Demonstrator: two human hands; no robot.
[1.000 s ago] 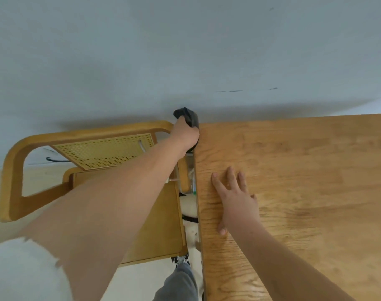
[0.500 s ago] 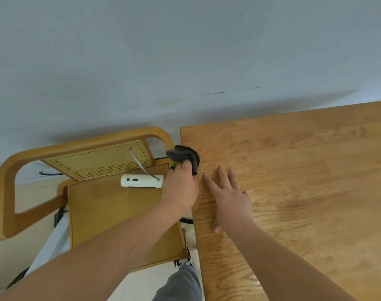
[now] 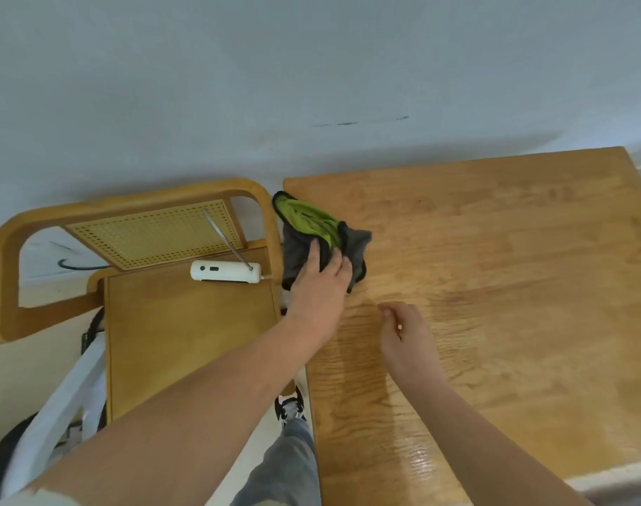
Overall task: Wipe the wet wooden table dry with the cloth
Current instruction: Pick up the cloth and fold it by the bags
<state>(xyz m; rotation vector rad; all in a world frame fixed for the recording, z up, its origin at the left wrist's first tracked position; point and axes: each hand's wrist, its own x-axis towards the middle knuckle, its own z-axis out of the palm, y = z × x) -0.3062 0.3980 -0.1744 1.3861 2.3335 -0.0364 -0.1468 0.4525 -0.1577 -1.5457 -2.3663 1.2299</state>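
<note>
The grey cloth [image 3: 355, 242] with a green inner side lies bunched at the far left edge of the wooden table [image 3: 512, 286]. My left hand [image 3: 321, 286] grips its near part, fingers bent over the grey fabric. My right hand [image 3: 406, 334] hovers just over the tabletop to the right of the left wrist, its fingers loosely curled and holding nothing. A wet sheen [image 3: 421, 465] shows on the wood near the front edge.
A wooden chair [image 3: 187, 330] with a cane back stands tight against the table's left side. On its seat lies a white device [image 3: 226, 272] with a metal rod. A pale wall [image 3: 311, 85] runs behind both. My shoe [image 3: 290, 410] shows between chair and table.
My left hand brought the cloth from the far corner onto the tabletop, where it has opened and shows green. My right hand lifted off the wood and curled its fingers.
</note>
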